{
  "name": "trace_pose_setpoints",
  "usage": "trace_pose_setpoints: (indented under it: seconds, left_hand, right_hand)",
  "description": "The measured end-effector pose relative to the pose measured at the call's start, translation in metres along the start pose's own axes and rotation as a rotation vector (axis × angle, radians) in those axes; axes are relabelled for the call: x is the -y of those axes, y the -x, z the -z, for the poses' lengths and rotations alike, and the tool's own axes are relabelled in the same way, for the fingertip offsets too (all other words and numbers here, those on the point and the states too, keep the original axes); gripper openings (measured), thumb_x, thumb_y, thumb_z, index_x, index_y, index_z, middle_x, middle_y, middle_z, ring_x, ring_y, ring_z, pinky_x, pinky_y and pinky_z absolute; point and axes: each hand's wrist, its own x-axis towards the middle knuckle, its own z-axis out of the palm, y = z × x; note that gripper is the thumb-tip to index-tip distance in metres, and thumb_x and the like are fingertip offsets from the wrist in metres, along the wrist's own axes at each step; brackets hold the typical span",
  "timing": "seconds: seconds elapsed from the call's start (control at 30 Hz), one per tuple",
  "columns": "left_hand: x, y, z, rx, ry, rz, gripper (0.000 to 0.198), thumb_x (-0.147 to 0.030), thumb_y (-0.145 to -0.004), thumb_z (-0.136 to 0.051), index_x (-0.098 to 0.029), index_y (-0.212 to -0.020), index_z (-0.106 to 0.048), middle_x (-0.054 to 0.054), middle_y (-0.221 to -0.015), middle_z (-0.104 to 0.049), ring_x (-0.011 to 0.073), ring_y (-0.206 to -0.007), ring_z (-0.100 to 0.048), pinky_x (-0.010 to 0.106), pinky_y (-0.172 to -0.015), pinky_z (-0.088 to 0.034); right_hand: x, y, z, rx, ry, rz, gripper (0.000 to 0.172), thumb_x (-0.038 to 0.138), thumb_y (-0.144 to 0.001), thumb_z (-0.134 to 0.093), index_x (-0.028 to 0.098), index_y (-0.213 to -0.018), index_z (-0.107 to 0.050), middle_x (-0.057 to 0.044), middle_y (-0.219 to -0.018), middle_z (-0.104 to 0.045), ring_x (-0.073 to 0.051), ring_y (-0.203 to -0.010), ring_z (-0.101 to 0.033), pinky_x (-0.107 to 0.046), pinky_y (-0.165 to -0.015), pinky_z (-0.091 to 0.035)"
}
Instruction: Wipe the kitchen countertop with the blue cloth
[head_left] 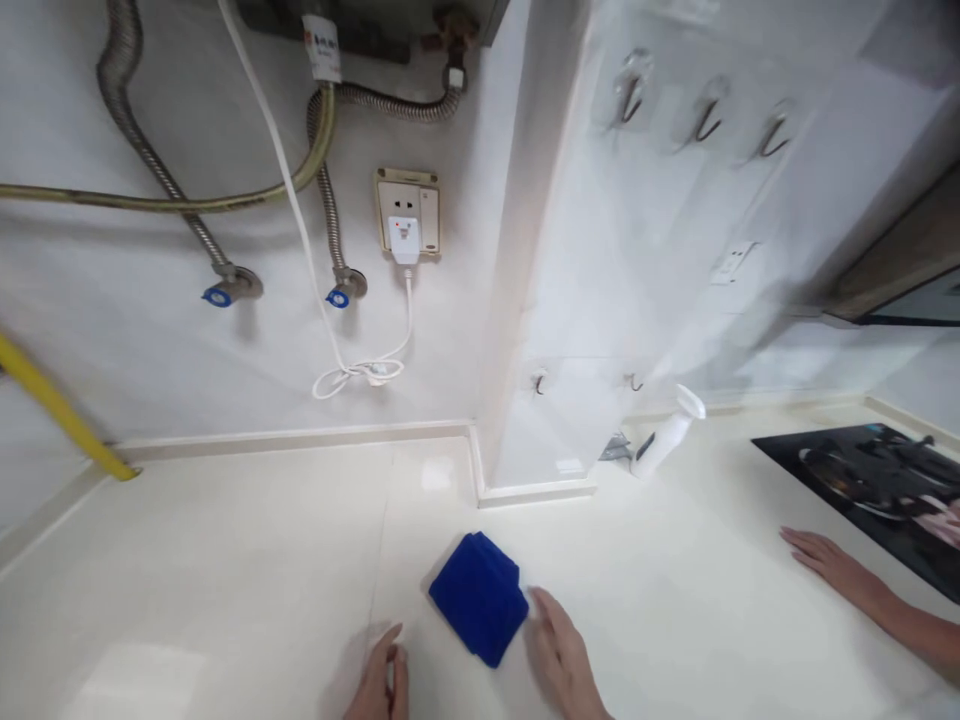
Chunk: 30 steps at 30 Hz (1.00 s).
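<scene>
A folded blue cloth (480, 600) lies flat on the white countertop (247, 560), just in front of the wall corner. My right hand (562, 655) rests beside the cloth's right corner, fingers stretched out and nothing held; whether a fingertip touches the fabric is hard to tell. Lower and to the left of the cloth is my left hand (381, 682), apart from it, its thumb and fingers loosely spread with nothing between them. The bottom edge of the picture cuts off both wrists.
Another person's hand (825, 562) lies on the counter at right, near a black gas hob (795, 450). A white bottle (667, 435) stands beyond the wall pillar. Valves (225, 290), a plugged-in cable (407, 240) and a yellow pipe (60, 405) line the wall; hooks (631, 100) hang on the pillar.
</scene>
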Motion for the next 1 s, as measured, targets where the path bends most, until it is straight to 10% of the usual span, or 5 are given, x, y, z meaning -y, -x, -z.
trace_pose_setpoints:
  seconds: [0.23,0.5,0.77,1.0]
  left_hand:
    - [-0.053,-0.051,-0.018,0.014,-0.158,-0.360,0.060,-0.050,-0.092,-0.031,-0.017,-0.135,-0.054,0.014,-0.133,-0.066,0.0259,-0.115,-0.065,0.043,-0.106,-0.050]
    - [-0.106,-0.079,-0.025,0.230,-0.409,-0.350,0.057,-0.056,-0.088,-0.041,-0.012,-0.117,-0.063,0.021,-0.117,-0.073,0.0353,-0.113,-0.067,0.047,-0.099,-0.050]
    - [-0.091,-0.088,0.034,0.292,-0.330,-0.373,0.036,-0.054,-0.090,-0.038,-0.025,-0.093,-0.059,0.003,-0.086,-0.074,0.0213,-0.086,-0.071,0.032,-0.080,-0.052]
    - [-0.100,-0.056,0.063,0.120,-0.494,-0.516,0.032,-0.028,-0.088,-0.042,-0.022,-0.111,-0.062,0.010,-0.117,-0.071,0.0225,-0.108,-0.067,0.035,-0.093,-0.051]
  right_hand:
    - [-0.031,0.090,0.058,-0.163,0.130,0.130,0.035,0.041,-0.100,-0.050,0.026,-0.123,-0.072,-0.009,-0.125,-0.073,-0.022,-0.116,-0.070,-0.033,-0.100,-0.058]
    - [-0.046,0.107,0.052,-0.338,0.351,0.418,0.040,0.014,-0.094,-0.046,0.027,-0.125,-0.068,-0.010,-0.127,-0.071,-0.022,-0.118,-0.069,-0.036,-0.099,-0.059]
    - [-0.054,0.099,0.060,-0.360,0.162,0.361,0.034,0.019,-0.095,-0.039,0.024,-0.100,-0.072,-0.011,-0.110,-0.076,-0.019,-0.104,-0.073,-0.034,-0.090,-0.062]
    - [-0.061,0.107,0.058,-0.418,0.299,0.404,0.032,0.017,-0.095,-0.041,0.025,-0.105,-0.070,-0.009,-0.113,-0.074,-0.022,-0.108,-0.072,-0.036,-0.090,-0.063]
